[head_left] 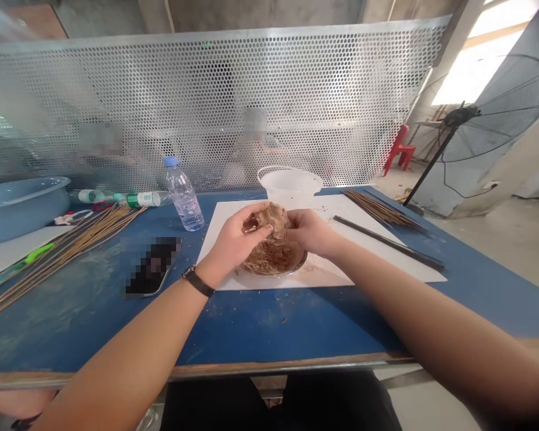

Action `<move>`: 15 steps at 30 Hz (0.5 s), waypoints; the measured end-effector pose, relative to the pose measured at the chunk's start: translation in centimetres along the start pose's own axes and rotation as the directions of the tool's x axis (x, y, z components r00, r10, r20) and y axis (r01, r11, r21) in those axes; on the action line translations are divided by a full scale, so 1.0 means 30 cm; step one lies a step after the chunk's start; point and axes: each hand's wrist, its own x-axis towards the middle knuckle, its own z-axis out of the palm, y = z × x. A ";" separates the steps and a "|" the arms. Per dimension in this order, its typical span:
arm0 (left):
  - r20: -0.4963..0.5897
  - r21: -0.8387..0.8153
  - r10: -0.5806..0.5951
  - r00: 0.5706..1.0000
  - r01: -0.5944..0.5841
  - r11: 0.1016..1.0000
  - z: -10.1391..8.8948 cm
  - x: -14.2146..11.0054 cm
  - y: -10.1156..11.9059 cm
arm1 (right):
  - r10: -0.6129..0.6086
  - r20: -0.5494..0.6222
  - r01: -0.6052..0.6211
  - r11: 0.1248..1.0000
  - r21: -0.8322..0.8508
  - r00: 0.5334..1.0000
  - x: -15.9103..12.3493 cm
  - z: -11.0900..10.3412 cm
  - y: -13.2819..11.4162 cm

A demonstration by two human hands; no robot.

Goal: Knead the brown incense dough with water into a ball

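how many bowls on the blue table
3: a shallow bowl of brown crumbly mixture on a white sheet, a white plastic basin behind it, and a pale blue basin at the left of the table. Others may be out of view.

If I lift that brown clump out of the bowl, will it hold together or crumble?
The brown clump will probably hold under a gentle grip, since it keeps a lump shape between the left hand and right hand. Its rough, grainy surface and the crumbs on the blue table suggest bits may break off.
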 end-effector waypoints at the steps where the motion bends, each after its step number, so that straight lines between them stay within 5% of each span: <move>1: -0.010 -0.019 -0.035 0.999 0.034 0.999 -0.003 0.001 -0.002 | -0.035 0.006 0.036 0.994 -0.101 0.999 0.003 0.007 -0.002; 5: -0.011 -0.087 -0.220 0.975 0.218 0.972 -0.013 0.004 0.004 | -0.252 0.057 0.251 0.865 -0.434 0.966 -0.003 0.052 -0.017; 10: -0.049 -0.325 -0.366 0.929 0.332 0.886 -0.014 0.016 0.029 | -0.367 -0.018 0.318 0.828 -0.463 0.930 -0.021 0.089 -0.016; 15: -0.095 -0.489 -0.407 0.908 0.314 0.814 -0.028 0.032 0.021 | -0.450 0.054 0.423 0.783 -0.456 0.891 -0.049 0.075 -0.015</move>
